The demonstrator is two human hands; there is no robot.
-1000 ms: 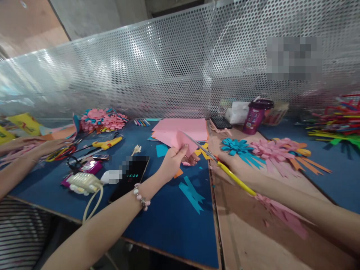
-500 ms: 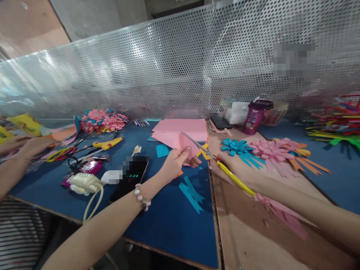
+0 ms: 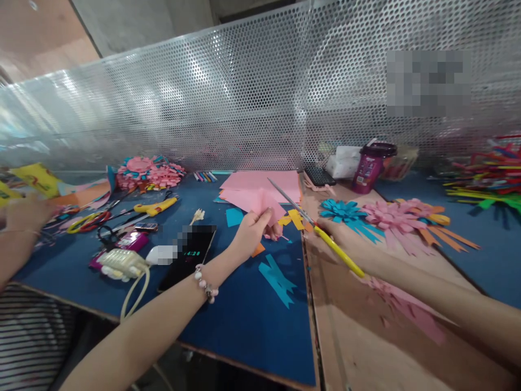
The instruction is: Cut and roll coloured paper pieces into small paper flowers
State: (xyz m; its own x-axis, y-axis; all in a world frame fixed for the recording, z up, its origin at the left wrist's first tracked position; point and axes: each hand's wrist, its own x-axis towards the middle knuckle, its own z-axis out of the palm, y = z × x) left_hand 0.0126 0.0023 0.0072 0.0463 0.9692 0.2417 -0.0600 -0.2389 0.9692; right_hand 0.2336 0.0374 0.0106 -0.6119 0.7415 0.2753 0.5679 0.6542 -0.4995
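Note:
My left hand [image 3: 252,231] pinches a sheet of pink paper [image 3: 248,203] between thumb and fingers above the blue tabletop. In my right hand [image 3: 336,239] is a pair of yellow-handled scissors [image 3: 340,251], its blades pointing up and left, just right of the paper. Behind lies a stack of pink sheets [image 3: 280,179]. Around my left hand are yellow paper pieces [image 3: 296,219], a blue paper square [image 3: 234,217] and blue notched paper strips [image 3: 277,281]. Blue [image 3: 342,210] and pink paper flowers [image 3: 393,217] with tails lie beyond my right hand.
On the left are a phone [image 3: 187,263], a charger with a cable [image 3: 122,264], a yellow glue gun [image 3: 155,206] and a heap of pink and blue paper flowers [image 3: 150,172]. A co-worker's hand [image 3: 28,217] is at far left. A purple cup [image 3: 369,169] stands before the perforated metal panel [image 3: 260,98].
The scissors have come away from the pink paper, and the held sheet is now turned and bent at my left fingers. The co-worker's hand at far left has moved left.

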